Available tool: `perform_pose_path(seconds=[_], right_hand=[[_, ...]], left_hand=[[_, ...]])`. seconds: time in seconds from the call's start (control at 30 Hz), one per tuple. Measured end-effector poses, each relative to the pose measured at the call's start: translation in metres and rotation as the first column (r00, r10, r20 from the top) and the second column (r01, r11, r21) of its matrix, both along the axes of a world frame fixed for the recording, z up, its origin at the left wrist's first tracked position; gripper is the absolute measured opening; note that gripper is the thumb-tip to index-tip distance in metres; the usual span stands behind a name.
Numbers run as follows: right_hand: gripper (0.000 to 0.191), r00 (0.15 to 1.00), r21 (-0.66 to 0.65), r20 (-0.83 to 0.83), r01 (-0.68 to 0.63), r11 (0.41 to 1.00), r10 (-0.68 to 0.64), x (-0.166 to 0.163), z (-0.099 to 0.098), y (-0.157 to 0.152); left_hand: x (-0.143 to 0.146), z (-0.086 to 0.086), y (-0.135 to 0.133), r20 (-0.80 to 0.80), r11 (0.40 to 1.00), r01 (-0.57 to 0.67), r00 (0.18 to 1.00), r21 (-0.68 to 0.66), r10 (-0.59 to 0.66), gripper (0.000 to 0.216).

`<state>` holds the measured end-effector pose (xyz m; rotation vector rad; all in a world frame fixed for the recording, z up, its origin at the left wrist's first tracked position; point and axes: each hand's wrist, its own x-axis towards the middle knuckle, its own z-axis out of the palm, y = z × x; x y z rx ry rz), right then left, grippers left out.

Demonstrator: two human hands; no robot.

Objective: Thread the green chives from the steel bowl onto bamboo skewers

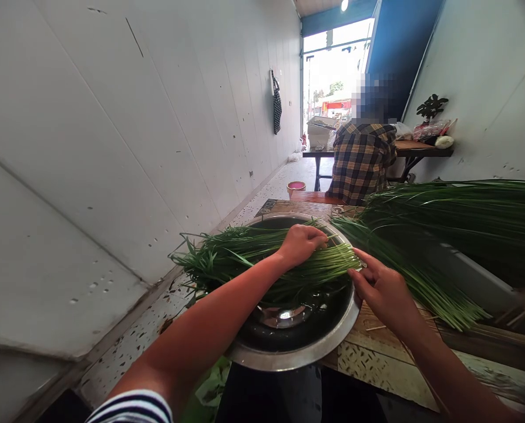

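Note:
A bunch of garlic chives [333, 264] lies across a wide metal basin [289, 359], leafy ends hanging over the far left rim and pale stems toward the right. My left hand [304, 244] reaches over the basin, its fingers pinched at the upper edge of the stems. At the right rim, my right hand [381, 288] has thumb and forefinger around the cut stem ends, the other fingers curled. Dark, shiny wet surfaces show inside the basin below the bunch. To the right, more loose chives [438, 288] lie on the wooden table [377, 352].
A large heap of long chives [465, 205] covers a pale crate edge [478, 273] at right. Ahead, a person in a plaid shirt [362, 158] sits at another table [421, 151]. A bucket [296, 187] stands on the floor; a white wall [134, 147] runs along the left.

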<state>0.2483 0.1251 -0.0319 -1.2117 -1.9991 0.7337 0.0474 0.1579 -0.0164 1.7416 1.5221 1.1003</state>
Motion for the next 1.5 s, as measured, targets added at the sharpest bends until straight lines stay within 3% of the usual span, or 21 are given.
perform_pose_path(seconds=[0.83, 1.1, 1.27, 1.4, 1.5], right_hand=[[0.062, 1.0, 0.008, -0.011, 0.011, 1.0, -0.011, 0.001, -0.001, 0.002], [0.059, 1.0, 0.016, 0.004, 0.009, 1.0, -0.009, 0.0, -0.001, 0.002], [0.06, 1.0, 0.019, 0.012, 0.014, 1.0, -0.015, 0.0, 0.001, 0.0], [0.063, 1.0, -0.015, 0.021, -0.02, 1.0, 0.021, 0.001, 0.003, -0.002], [0.063, 0.998, -0.018, 0.042, -0.055, 0.998, 0.056, 0.001, 0.003, -0.002]], left_hand=[[-0.002, -0.006, 0.003, 0.063, 0.998, 0.03, 0.997, 0.061, -0.034, 0.017], [0.0, -0.005, 0.001, 0.044, 0.999, 0.042, 0.998, 0.025, -0.043, 0.016], [0.003, 0.007, -0.009, -0.073, 0.99, 0.121, 0.991, 0.073, -0.116, 0.018], [-0.006, 0.022, -0.012, -0.239, 0.954, 0.297, 0.929, 0.03, -0.281, 0.019], [-0.017, 0.019, -0.002, -0.318, 0.975, 0.221, 0.927, 0.026, -0.202, 0.019]])
